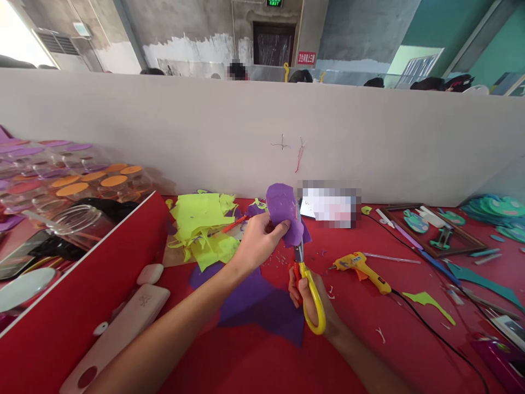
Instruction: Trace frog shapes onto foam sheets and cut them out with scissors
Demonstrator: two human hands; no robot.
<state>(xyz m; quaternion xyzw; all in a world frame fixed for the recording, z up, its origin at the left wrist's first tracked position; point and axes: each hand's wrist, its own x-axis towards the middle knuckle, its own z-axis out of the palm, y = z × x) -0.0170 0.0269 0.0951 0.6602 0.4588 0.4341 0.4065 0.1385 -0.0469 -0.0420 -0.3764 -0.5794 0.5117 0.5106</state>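
My left hand [262,235] pinches a rounded piece of purple felt [281,202] above the middle of the table. Scissors with yellow and red handles [315,306] are gripped in my right hand [314,293], blades pointing up and away from me. The blades reach the felt piece and are partly hidden by it. Under my hands a larger sheet of purple felt [262,303] lies flat on the red table. Yellow-green felt scraps [199,216] are heaped to the left, beyond my left forearm.
A yellow glue gun [363,269] with a black cord lies at right. Behind it is a brown frame [463,246] near teal felt pieces [492,208]. A red divider [102,279] at left borders clear jars [110,186]. A white partition [213,131] closes the back.
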